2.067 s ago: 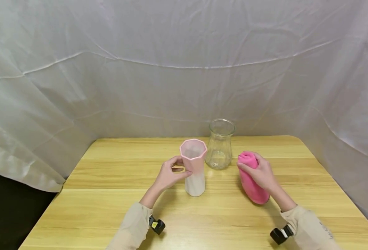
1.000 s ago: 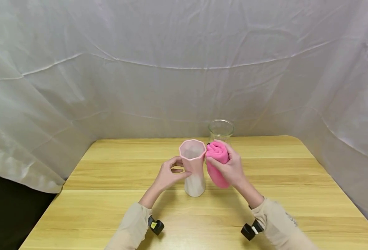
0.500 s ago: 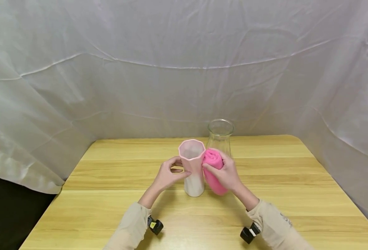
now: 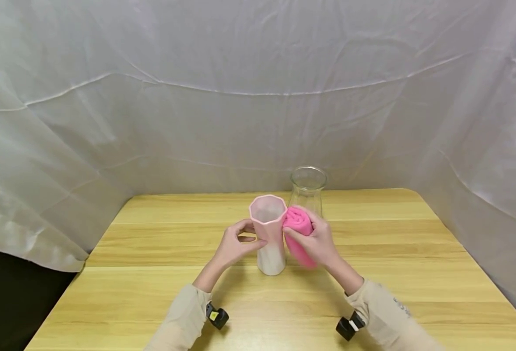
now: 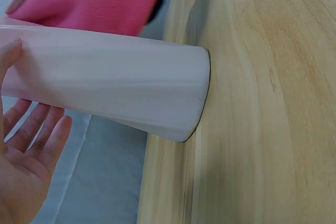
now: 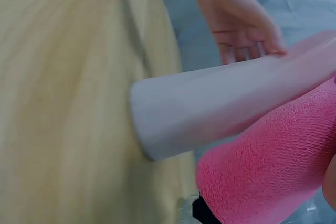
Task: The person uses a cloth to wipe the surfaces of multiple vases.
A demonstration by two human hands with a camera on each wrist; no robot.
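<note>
Head view: left hand [image 4: 233, 246] pinches the pink vase [image 4: 268, 240] steady — right hand [image 4: 316, 241], gripping the rolled pink cloth [image 4: 298, 233], should press evenly against its side.

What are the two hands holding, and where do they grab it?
The right hand grips the rolled pink towel near its top end. The left hand holds the pink vase by its upper side, thumb against it.

Wooden table [image 4: 152, 292] (light-grained), white sheet backdrop [image 4: 240, 97]
</note>
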